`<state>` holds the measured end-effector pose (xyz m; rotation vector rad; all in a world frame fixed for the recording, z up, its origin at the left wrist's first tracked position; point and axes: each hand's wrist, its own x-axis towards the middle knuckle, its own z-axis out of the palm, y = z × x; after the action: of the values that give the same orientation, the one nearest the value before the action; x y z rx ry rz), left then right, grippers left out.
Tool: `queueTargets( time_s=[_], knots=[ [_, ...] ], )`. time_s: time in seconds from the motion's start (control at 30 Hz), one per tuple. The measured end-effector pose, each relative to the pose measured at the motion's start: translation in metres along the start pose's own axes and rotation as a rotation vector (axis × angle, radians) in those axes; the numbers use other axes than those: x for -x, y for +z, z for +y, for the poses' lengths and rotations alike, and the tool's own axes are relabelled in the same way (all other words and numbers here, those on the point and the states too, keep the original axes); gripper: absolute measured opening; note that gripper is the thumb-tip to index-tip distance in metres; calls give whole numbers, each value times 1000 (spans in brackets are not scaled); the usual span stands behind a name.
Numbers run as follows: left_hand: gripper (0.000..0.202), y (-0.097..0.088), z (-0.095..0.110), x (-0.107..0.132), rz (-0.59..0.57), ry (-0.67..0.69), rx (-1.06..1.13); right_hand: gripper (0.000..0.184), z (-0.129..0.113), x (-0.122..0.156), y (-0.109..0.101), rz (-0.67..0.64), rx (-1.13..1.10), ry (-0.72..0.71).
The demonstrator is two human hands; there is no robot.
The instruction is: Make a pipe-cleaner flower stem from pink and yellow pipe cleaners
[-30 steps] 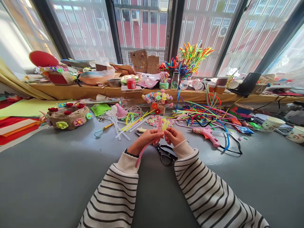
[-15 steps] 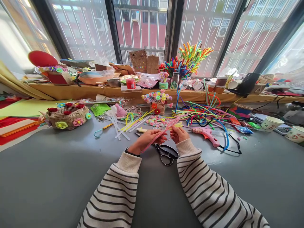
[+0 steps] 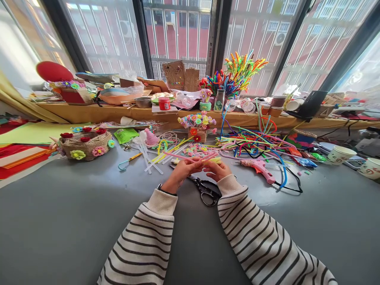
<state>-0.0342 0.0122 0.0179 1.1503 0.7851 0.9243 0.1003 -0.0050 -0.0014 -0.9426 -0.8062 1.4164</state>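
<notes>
Pink stems [image 3: 175, 156]: held up over the table [image 3: 192, 237], just in front of both hands; one length runs out leftward past the left hand, another slants across toward the right.
Yellow stems [image 3: 216, 160]: a short bunch at the right hand's fingertips, just beside the pink lengths.
Left hand [image 3: 179, 174]: nearly closed, fingers bent round the pink stems; a dark band circles the wrist.
Right hand [image 3: 219, 171]: fingers curled in toward the thumb, pinching the yellow stems; the two hands are close together, and whether they touch I cannot tell.
Scissors [image 3: 200, 183]: black, lying below the hands, handles toward the person, tips hidden.
Glue gun [image 3: 259, 167]: pink, on its side to the right of the right hand, dark cord curling away.
Tangle [image 3: 252, 143]: many-coloured stems heaped behind the glue gun.
Flower box [image 3: 198, 133]: upright beyond the hands, full of small blooms.
White sticks [image 3: 144, 158]: scattered left of the left hand.
Basket [image 3: 86, 148]: woven, flowers on rim and sides, farther left.
Ledge [image 3: 127, 114]: crowded, under the windows [image 3: 181, 35]; a red jar [image 3: 164, 103] stands there.
</notes>
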Motion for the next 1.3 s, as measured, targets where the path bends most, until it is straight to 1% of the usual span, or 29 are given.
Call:
queueTargets(
  time_s=[0.1,0.2,0.3,0.4,0.47,0.57,0.63,0.77,0.87,0.97,1.07,1.17,1.23,1.3],
  knots=[
    [26,0,1,0,59,-24,-2,27,-3,-1,-2,44,103,-47],
    [25,0,1,1,131,-29,-16,31,-5,-1,-4,84,172,-133],
    [25,0,0,0,106,-35,-56,31,-6,-1,-5,118,246,-209],
    [26,0,-1,0,62,-36,-78,29,-5,1,-3,106,331,-262],
    [25,0,-1,0,66,-21,-52,27,-3,2,-2,119,345,-282],
    [23,0,1,0,77,-7,33,26,-2,1,-2,164,280,-290],
    [22,0,2,1,58,-8,73,26,-1,1,-3,166,220,-271],
    [21,-1,2,1,41,11,57,28,-2,-1,-4,137,157,-173],
    [21,-2,1,1,67,18,29,27,-4,-1,-4,132,129,-157],
    [21,-1,1,1,105,33,30,25,-5,1,-1,141,13,-155],
    [20,2,1,1,145,128,65,25,-6,5,4,81,-144,-103],
    [22,7,0,3,101,199,59,24,-4,8,9,-9,-178,-52],
    [23,11,-1,5,42,192,35,22,-2,8,11,-21,-169,-53],
    [22,14,-2,6,-11,171,12,20,-1,7,10,-10,-169,-86]
  ],
)
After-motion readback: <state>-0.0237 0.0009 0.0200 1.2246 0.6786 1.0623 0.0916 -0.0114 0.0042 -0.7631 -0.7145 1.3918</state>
